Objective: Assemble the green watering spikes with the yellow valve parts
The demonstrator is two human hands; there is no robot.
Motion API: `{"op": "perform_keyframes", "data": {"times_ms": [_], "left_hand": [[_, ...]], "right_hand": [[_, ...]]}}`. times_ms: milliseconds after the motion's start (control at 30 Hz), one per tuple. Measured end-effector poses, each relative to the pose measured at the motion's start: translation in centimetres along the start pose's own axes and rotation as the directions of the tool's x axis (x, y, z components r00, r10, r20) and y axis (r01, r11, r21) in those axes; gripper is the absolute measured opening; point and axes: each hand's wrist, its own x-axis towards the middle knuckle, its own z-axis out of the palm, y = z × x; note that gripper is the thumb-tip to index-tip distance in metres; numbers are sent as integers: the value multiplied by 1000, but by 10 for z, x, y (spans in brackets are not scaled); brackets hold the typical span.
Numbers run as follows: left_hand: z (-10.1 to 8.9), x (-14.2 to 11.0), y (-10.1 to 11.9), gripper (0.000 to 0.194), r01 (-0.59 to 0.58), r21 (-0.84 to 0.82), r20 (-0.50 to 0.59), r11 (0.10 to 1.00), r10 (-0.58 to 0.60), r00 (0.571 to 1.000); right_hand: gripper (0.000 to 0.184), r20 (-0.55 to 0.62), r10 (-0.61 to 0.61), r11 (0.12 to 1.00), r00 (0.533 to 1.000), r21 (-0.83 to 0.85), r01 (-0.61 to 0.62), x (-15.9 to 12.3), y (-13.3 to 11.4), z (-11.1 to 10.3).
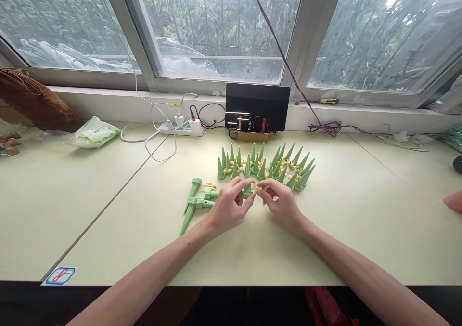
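Looking small and yellow, a fitting (257,188) sits in the right hand (282,202).

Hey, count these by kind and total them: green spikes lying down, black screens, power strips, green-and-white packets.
Lying green spikes: 4
Black screen: 1
Power strip: 1
Green-and-white packet: 1
Total: 7
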Motion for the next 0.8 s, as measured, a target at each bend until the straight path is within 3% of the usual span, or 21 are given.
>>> {"op": "perform_keyframes", "data": {"times_ms": [433, 800], "left_hand": [[2, -2, -3, 28, -80, 11, 13, 997, 80, 997], [4, -4, -7, 30, -132, 38, 11, 991, 131, 991]], "right_hand": [[22, 2, 35, 999, 999, 29, -35, 0, 0, 0], [33, -36, -9, 998, 999, -60, 7, 1, 0, 0]]}}
